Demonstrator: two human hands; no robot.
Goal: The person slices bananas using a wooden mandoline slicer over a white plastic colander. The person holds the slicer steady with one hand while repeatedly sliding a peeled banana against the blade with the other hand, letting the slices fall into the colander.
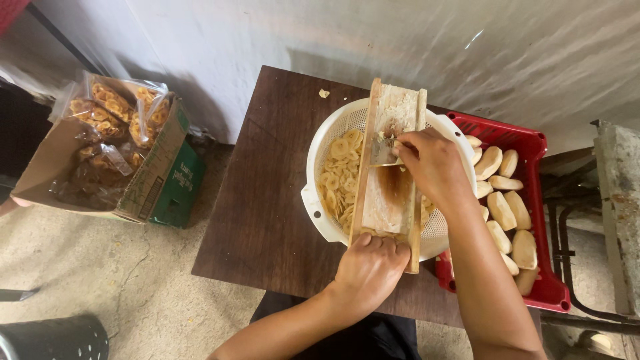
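Slicing is the step in hand: a long wooden slicer board with raised side rails (389, 170) lies across a white perforated plastic colander (319, 200) on a dark brown wooden table (260, 200), and thin pale-yellow round slices (340, 175) lie heaped in the colander's left half under the board. The right hand (430, 163) is curled down at the board's middle, fingertips pinching something small against the blade area; it looks like a nearly spent stub, though what it grips is too hidden to be sure. The left hand (370, 263) clamps the board's near end, fingers wrapped over its edge, wrist straight, forearm coming up from below. The right forearm reaches in steeply from the lower right, wrist bent over the rail. By my judgement the next move calls for a fresh piece from the red plastic crate (537, 150) just beside the colander, where whole peeled pale plantains (501, 210) lie close together, while the left hand holds the board steady.
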